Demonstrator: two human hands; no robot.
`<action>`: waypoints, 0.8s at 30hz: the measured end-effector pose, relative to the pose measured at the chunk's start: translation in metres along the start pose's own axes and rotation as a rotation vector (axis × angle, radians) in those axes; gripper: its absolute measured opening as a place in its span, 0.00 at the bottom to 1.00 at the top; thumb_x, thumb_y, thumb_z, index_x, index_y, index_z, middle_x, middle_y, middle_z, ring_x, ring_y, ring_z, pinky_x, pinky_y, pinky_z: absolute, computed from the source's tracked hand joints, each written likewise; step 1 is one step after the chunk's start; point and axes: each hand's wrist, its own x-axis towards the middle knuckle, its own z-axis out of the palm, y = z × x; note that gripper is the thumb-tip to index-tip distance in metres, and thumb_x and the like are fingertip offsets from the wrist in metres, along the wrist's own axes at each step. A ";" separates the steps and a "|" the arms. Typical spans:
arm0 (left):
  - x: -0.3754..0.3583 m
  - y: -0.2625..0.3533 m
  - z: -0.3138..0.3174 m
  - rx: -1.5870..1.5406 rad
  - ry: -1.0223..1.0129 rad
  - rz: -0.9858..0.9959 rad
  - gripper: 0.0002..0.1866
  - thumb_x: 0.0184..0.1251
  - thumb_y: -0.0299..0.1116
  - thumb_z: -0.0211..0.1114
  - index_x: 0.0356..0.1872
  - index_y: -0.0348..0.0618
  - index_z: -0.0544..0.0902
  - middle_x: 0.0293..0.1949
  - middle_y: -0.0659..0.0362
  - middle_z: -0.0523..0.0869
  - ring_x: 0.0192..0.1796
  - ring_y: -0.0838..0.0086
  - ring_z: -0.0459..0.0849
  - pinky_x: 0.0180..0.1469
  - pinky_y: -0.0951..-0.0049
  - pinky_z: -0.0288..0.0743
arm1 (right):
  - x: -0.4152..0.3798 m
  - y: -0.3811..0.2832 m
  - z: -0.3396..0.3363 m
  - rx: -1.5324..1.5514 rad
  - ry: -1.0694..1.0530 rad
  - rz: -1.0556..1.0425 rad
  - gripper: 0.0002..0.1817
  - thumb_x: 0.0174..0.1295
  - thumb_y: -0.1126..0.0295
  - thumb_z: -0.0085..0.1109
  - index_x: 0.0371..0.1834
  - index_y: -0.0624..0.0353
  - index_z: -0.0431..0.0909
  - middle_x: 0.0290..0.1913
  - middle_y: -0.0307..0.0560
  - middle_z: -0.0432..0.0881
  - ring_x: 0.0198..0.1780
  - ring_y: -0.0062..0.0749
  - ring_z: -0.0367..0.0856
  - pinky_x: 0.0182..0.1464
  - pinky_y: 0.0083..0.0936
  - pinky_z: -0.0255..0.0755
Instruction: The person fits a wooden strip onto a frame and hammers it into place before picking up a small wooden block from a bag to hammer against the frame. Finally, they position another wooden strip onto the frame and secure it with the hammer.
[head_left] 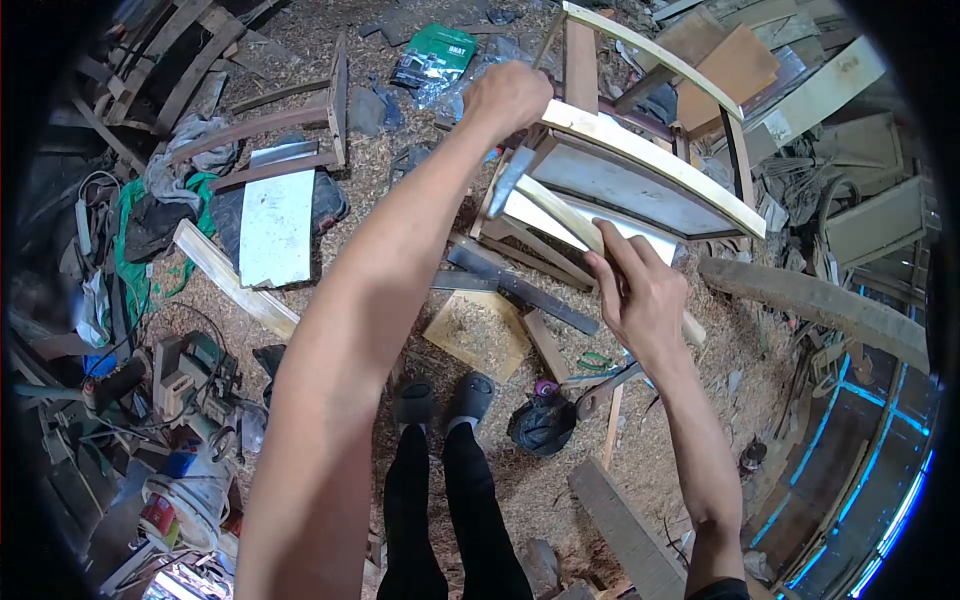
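My right hand [645,295] is wrapped round the wooden handle of a hammer [555,212]. The hammer's metal head points up and left, close below the curved front rail of a wooden frame [655,165]. That frame has pale curved rails and a whitish panel [625,185] set inside it. At the frame's upper left corner, my left hand [508,97] is closed, knuckles up. Its fingertips are turned away, so I cannot make out exactly what part they grip. A second pale curved rail [660,50] lies farther back.
Sawdust and shavings cover the floor. A carpenter's square [525,290] and a wooden board [480,335] lie before my feet. A white panel [277,230] and a green packet [435,60] are to the left. Thick curved timber [820,300] is at right; a power tool [185,385] stands left.
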 end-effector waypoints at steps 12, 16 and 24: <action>-0.001 -0.001 -0.002 0.025 0.007 0.092 0.25 0.64 0.43 0.46 0.38 0.29 0.84 0.44 0.35 0.83 0.50 0.42 0.81 0.55 0.53 0.73 | 0.014 0.031 0.009 -0.104 0.167 -0.026 0.15 0.62 0.68 0.61 0.51 0.58 0.81 0.23 0.48 0.78 0.18 0.38 0.78 0.20 0.33 0.71; 0.001 -0.003 0.001 0.053 0.035 0.090 0.25 0.63 0.42 0.46 0.38 0.29 0.84 0.43 0.35 0.83 0.49 0.42 0.82 0.55 0.53 0.73 | 0.007 0.015 0.006 0.031 0.117 -0.053 0.14 0.63 0.67 0.60 0.51 0.56 0.80 0.23 0.49 0.79 0.17 0.38 0.78 0.19 0.32 0.70; -0.003 -0.003 0.001 0.031 -0.005 0.069 0.26 0.64 0.43 0.46 0.39 0.28 0.84 0.43 0.33 0.82 0.50 0.40 0.81 0.56 0.52 0.72 | 0.007 0.007 0.004 0.148 0.151 -0.022 0.11 0.63 0.67 0.59 0.47 0.57 0.81 0.23 0.52 0.78 0.19 0.45 0.77 0.20 0.35 0.68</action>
